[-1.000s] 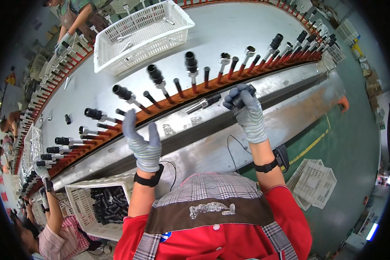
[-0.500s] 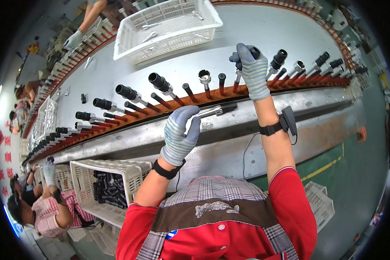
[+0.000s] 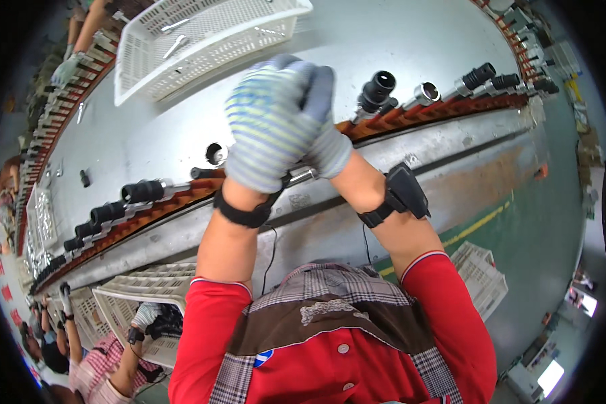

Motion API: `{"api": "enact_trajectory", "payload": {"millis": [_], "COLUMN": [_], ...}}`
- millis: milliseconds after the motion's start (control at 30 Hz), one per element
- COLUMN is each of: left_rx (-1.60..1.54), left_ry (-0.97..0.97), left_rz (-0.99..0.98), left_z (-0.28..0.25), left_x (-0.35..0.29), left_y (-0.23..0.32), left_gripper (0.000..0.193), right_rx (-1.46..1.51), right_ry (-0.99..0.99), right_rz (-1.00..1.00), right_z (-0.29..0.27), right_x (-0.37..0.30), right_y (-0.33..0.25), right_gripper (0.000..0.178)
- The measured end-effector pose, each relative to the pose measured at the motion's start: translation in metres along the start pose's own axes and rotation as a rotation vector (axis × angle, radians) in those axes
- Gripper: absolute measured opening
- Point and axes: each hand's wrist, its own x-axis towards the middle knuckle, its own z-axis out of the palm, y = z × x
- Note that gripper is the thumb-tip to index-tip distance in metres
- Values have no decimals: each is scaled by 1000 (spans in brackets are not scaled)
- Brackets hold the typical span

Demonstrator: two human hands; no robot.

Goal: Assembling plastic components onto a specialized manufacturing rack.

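My left hand, in a striped glove with grey fingertips, is closed in front of my right hand and covers most of it. Both meet above the long brown-red rack; whatever lies inside them is hidden. A short length of metal rod shows just below the hands. To their left, a silver socket and a black-tipped metal part lean on the rack. Right of the hands stand another black-tipped part and an open silver socket.
A white crate holding a few wrenches sits on the grey table. At lower left, a co-worker's gloved hand reaches into a pale crate with black parts. Another co-worker's hand is at the far rack.
My left hand has moved up and right, and my right hand left and down, until they meet. The view has shifted. The co-worker at lower left now reaches into the crate.
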Motion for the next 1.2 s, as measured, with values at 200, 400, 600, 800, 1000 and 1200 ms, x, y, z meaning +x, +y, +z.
{"api": "enact_trajectory", "payload": {"millis": [200, 400, 600, 800, 1000, 1200], "left_rx": [-194, 109, 11, -153, -282, -203], "left_ry": [98, 129, 183, -183, 2, 377], "left_rz": [-98, -173, -197, -660, -1022, -1382], "left_z": [-30, -84, -138, -237, -314, -350], "left_x": [-25, -57, -169, -344, -411, -448], "left_y": [-32, -66, 29, 98, 133, 137], "left_gripper": [21, 21, 34, 22, 17, 23], "right_rx": [-465, -574, -291, 51, -15, -684], "right_ry": [-343, -411, -491, -532, -1435, -2163], "right_rz": [-219, -242, -148, 152, -277, -771], "right_z": [26, 99, 12, 41, 208, 325], "right_x": [7, -11, -73, -137, -184, -292], "right_y": [-11, -26, -53, -166, -227, -125], "right_gripper": [24, 19, 62, 31, 24, 30]}}
